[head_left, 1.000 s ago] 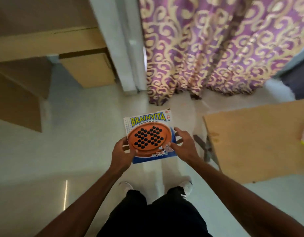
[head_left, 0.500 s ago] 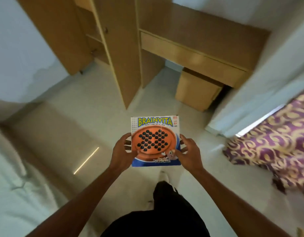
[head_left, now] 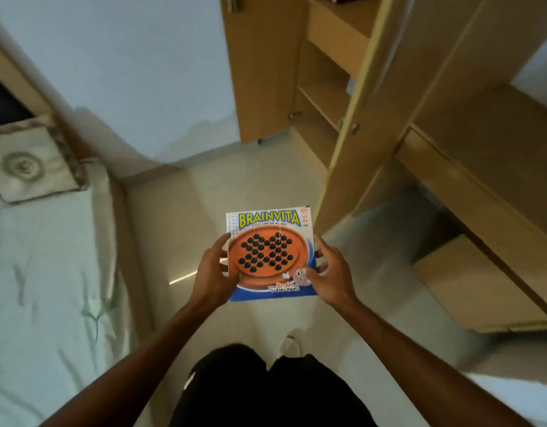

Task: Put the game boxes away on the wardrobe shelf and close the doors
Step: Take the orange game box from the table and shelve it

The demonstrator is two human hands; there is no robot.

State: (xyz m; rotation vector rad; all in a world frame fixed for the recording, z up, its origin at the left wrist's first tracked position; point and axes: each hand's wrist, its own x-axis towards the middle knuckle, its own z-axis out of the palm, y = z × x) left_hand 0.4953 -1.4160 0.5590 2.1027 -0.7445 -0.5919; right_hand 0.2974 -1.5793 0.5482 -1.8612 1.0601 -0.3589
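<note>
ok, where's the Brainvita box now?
Head view, centre: the Brainvita box is held over the floor between the left hand and right hand, short of the open wardrobe ahead on the right.

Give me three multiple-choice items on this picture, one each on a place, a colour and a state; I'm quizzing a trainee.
1. Where is the bed?
A) on the person's left
B) on the person's right
C) inside the wardrobe

2. What colour is the round board printed on the game box?
A) green
B) orange
C) purple

3. How does the wardrobe stand?
A) shut
B) open
C) tipped over on the floor

Answers:
1 A: the bed fills the left side of the view.
2 B: the board with black pegs is orange.
3 B: its door stands swung out and the inside shows.
</note>
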